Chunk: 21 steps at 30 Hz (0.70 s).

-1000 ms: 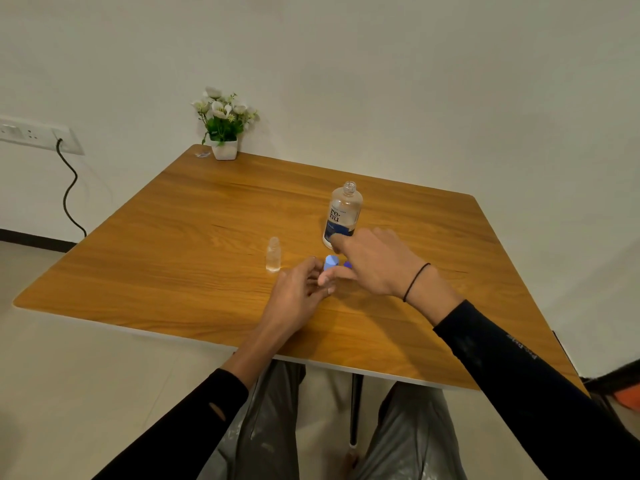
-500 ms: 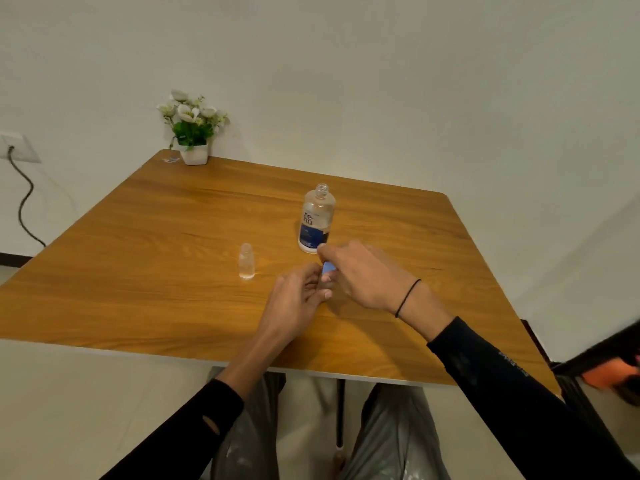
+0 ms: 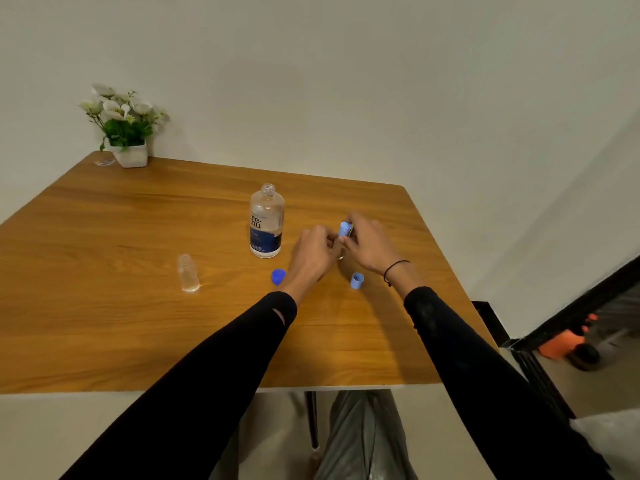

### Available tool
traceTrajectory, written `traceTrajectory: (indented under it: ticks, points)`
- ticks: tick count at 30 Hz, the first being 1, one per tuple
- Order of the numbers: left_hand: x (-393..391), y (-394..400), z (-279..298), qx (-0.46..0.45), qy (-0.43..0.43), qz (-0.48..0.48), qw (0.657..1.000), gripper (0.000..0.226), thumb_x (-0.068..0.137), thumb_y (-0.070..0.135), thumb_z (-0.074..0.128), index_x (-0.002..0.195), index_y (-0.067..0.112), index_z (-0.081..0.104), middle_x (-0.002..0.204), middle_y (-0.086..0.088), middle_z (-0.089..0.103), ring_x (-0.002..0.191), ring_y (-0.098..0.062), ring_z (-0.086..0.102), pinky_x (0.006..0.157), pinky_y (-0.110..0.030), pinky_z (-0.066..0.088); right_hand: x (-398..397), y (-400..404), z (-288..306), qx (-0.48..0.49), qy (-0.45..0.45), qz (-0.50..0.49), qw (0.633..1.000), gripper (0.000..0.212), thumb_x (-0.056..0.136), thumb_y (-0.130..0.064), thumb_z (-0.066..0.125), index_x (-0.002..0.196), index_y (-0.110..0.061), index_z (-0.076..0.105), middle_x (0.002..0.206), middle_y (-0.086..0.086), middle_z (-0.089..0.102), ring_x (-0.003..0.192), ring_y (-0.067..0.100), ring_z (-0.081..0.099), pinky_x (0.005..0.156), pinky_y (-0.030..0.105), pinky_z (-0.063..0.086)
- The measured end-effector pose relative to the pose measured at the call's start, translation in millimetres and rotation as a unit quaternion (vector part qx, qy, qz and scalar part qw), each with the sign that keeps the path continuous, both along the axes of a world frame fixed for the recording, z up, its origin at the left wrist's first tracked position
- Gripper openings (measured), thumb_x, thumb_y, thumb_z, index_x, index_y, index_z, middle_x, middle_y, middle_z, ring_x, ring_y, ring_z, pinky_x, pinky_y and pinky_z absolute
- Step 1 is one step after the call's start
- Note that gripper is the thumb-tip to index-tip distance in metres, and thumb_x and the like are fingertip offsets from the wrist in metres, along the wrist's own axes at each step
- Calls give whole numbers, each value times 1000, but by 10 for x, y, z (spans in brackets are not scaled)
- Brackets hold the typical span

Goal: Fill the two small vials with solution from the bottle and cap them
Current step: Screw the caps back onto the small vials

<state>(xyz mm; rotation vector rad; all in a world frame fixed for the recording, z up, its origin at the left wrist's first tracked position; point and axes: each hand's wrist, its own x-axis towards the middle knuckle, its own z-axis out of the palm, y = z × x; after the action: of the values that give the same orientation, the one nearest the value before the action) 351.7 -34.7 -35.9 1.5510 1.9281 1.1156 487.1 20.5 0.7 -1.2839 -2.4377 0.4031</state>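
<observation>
The table was a wooden board with a visible grain, smooth surface and rounded corners. The bottle was of clear plastic, round, with a threaded open neck and a white and dark blue label. It stood upright near the middle of the table, and the clear liquid filled it to about half. 1 vial was small, clear, cylindrical with a narrower top, uncapped; it stood upright at 9 o'clock from the hands, well apart from them. How much liquid was in it could not be told.

The left hand and the right hand were together just at 3 o'clock from the bottle. The fingers of the right hand were curled and pinched a light blue cap, a small smooth cylinder, at its top. The fingers of the left hand were curled too, touching the right hand below this cap. What they held was hidden; I could not tell if the 2nd vial was between them.

A dark blue cap, round and ribbed, lay on the table at 7 o'clock from the left hand, just beside the wrist. A 2nd light blue cap, with the open end up, stood at 6 o'clock from the right hand, near the wrist.

A white square pot with white flowers stood at the far left corner.
</observation>
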Motion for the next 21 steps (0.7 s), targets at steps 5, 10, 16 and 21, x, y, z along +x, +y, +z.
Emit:
traceTrajectory:
  ticks: [5, 10, 16, 21]
  points:
    - [4, -150, 96, -27, -17, 23, 999, 70, 80, 34, 93, 141, 13, 64, 121, -4, 77, 106, -17, 74, 91, -43, 65, 141, -135, 43, -50, 55, -33, 997, 48, 98, -30, 73, 136, -10, 52, 89, 10, 65, 82, 27, 63, 61, 27, 44]
    - [-77, -801, 189, 24, 25, 58, 998, 36, 87, 47, 83, 116, 30, 72, 95, 14, 75, 86, -1, 70, 80, -37, 64, 388, -516, -134, -47, 68, -46, 996, 45, 91, -43, 78, 123, -23, 55, 99, -5, 60, 85, 9, 57, 65, 23, 42]
    - [-470, -1811, 80, 8, -38, 109, 993, 14, 92, 39, 79, 104, 34, 72, 87, 13, 73, 73, -2, 69, 76, -38, 64, 364, -866, -361, -51, 72, -16, 996, 13, 95, -16, 74, 100, -22, 64, 105, -5, 59, 97, 9, 55, 78, 26, 37]
    - [-1050, -2239, 80, 17, -47, 209, 977, 17, 90, 37, 81, 101, 27, 74, 86, 12, 73, 73, -6, 69, 76, -39, 64, -213, -1221, -131, -44, 141, 65, 987, 32, 94, -9, 72, 117, -24, 55, 107, -7, 56, 97, 6, 59, 77, 25, 51]
